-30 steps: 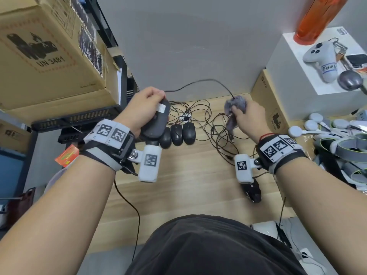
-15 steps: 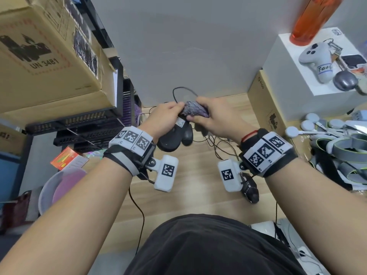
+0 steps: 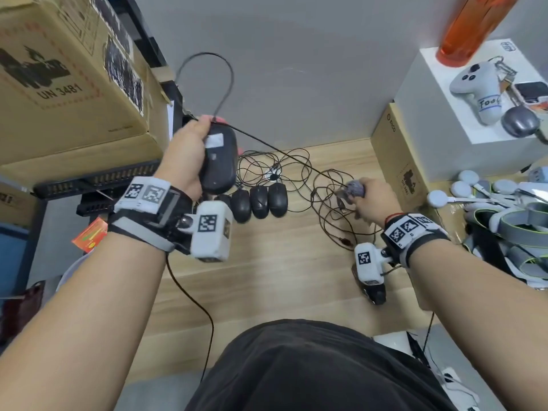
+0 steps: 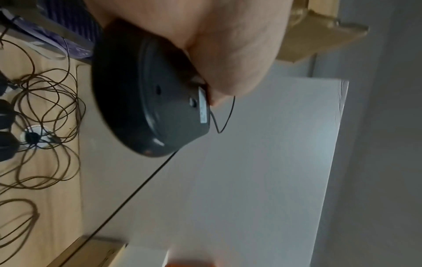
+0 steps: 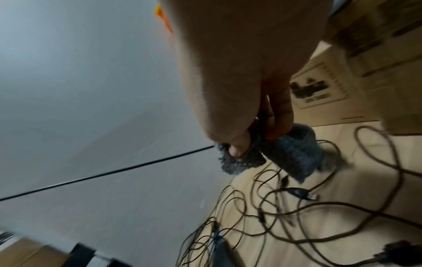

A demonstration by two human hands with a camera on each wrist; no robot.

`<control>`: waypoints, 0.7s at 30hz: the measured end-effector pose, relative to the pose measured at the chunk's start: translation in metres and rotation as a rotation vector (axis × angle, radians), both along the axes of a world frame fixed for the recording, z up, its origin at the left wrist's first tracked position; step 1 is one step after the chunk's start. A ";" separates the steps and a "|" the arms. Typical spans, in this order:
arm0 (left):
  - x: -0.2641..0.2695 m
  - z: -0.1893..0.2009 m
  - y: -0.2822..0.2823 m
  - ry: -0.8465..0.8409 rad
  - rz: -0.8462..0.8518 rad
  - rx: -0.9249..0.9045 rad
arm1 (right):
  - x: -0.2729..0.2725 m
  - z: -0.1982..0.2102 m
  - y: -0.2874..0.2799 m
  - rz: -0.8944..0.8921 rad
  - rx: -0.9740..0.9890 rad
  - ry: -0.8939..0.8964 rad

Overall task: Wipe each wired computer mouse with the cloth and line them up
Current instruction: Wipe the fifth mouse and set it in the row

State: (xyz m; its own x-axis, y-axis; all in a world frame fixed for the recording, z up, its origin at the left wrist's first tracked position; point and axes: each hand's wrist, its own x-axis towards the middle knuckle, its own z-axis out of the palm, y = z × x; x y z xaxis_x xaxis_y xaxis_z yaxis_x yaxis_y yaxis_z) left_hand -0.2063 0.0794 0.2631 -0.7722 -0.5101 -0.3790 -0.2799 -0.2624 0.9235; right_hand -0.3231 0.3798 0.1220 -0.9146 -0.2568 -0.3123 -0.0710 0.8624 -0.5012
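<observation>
My left hand (image 3: 189,152) grips a black wired mouse (image 3: 218,160) in the air, its underside with a white label facing me; the same mouse (image 4: 146,101) fills the left wrist view. Its cable (image 3: 284,152) runs taut down to my right hand (image 3: 370,200), which pinches a grey cloth (image 3: 354,189) around it. In the right wrist view the cloth (image 5: 294,153) is wrapped over the cable (image 5: 102,174). A row of black mice (image 3: 259,200) lies side by side on the wooden desk (image 3: 281,256), partly hidden by my left wrist.
Tangled cables (image 3: 332,203) lie behind and right of the row. Another dark mouse (image 3: 375,292) sits under my right wrist. Cardboard boxes (image 3: 68,78) stand left; a brown box (image 3: 397,161), white box (image 3: 474,114) and orange bottle (image 3: 471,28) stand right, with grey gear (image 3: 504,221).
Both hands met at the mouse half a second ago. Now the left hand has lifted it up and left, while the right hand slid the cloth down the cable to the right.
</observation>
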 end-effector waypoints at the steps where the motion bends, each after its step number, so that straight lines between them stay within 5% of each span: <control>1: 0.000 0.002 -0.005 -0.003 0.025 0.018 | -0.002 -0.005 0.007 -0.059 0.025 0.004; 3: -0.002 0.002 -0.012 -0.023 0.009 -0.028 | -0.008 -0.007 0.014 -0.153 0.004 0.035; 7: -0.007 -0.018 0.000 -0.124 -0.150 -0.249 | -0.020 0.026 -0.007 -0.221 -0.332 0.086; 14: -0.028 -0.067 0.049 -0.219 -0.340 -0.393 | -0.016 0.098 -0.065 0.141 -0.702 -0.084; 21: -0.047 -0.079 0.074 -0.230 -0.552 -0.312 | -0.012 0.091 -0.084 0.321 -0.817 -0.334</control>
